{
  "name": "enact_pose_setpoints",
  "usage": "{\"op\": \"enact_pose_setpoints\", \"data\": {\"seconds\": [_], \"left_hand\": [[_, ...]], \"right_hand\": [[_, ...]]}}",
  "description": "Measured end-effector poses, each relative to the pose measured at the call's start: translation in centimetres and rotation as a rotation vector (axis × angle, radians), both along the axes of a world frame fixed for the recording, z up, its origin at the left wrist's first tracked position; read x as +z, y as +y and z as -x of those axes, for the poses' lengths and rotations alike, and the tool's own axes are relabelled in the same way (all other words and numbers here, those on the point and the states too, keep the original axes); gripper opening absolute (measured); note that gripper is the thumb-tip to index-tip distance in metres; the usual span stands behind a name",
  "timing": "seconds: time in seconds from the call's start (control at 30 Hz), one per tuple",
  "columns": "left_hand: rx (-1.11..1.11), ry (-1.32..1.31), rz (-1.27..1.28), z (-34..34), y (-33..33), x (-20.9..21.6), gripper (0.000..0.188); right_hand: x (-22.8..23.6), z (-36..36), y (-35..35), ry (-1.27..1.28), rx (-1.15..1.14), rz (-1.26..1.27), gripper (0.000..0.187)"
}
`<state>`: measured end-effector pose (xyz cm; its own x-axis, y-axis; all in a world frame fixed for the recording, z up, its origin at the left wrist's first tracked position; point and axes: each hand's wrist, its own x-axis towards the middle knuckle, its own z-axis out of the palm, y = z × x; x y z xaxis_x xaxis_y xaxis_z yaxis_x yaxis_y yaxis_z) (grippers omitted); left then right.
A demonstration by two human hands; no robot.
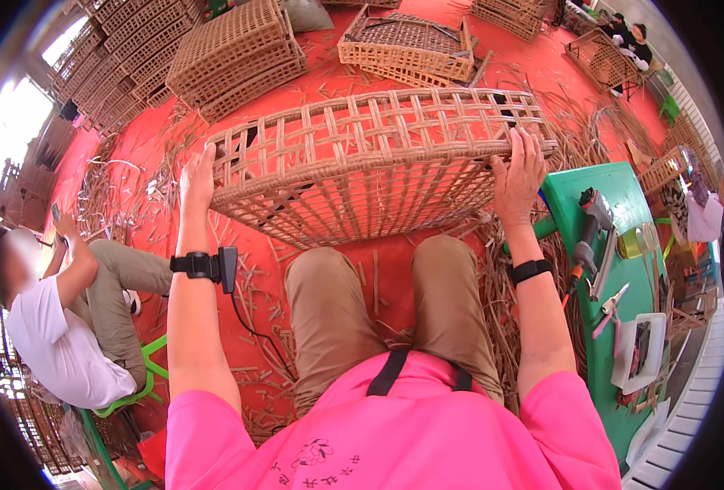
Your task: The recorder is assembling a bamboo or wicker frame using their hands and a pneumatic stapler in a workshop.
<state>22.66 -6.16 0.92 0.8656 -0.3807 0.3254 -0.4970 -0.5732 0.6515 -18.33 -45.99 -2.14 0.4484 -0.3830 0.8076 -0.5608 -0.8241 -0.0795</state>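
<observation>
Person's got the woven rattan basket frame [370, 159] lying crosswise over their knees, long axis side to side, left hand [196, 181] clamped on its left end, right hand [519, 175] gripping its right end.

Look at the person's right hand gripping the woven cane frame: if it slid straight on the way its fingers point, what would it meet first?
The right hand points away across the woven cane frame, so it would likely meet the frame's lattice strips first; beyond lies the red floor, though depth is unclear.

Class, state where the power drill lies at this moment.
In the head view, the power drill lies on the green table at the person's right, just beyond the right hand and beside the pliers.
</observation>
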Motion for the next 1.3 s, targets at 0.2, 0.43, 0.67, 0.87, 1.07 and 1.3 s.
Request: {"op": "enact_pose_setpoints", "data": {"seconds": [0.2,0.43,0.67,0.87,1.07,1.3], "left_hand": [[0.209,-0.558,-0.115,6.3,-1.7,2.2,0.04],[-0.904,-0.001,0.255,23.7,-14.3,6.0,0.025],[-1.102,-0.384,-0.091,25.8,-18.6,5.6,0.029],[-1.076,0.018,0.058,26.9,-18.9,4.5,0.017],[-1.104,0.431,0.108,26.8,-18.8,4.8,0.013],[-1.163,0.465,0.092,26.5,-19.1,4.5,0.018]], "right_hand": [[0.0,2.2,1.5,-0.008,0.018,-0.046,0.058],[-0.2,5.0,3.3,-0.026,0.055,-0.065,0.057],[0.1,7.8,5.1,0.02,0.079,-0.116,0.058],[0.9,9.7,5.8,0.06,0.123,-0.135,0.061],[0.6,10.2,6.1,0.096,0.108,-0.16,0.062],[0.4,10.2,6.2,0.092,0.099,-0.176,0.064]]}}
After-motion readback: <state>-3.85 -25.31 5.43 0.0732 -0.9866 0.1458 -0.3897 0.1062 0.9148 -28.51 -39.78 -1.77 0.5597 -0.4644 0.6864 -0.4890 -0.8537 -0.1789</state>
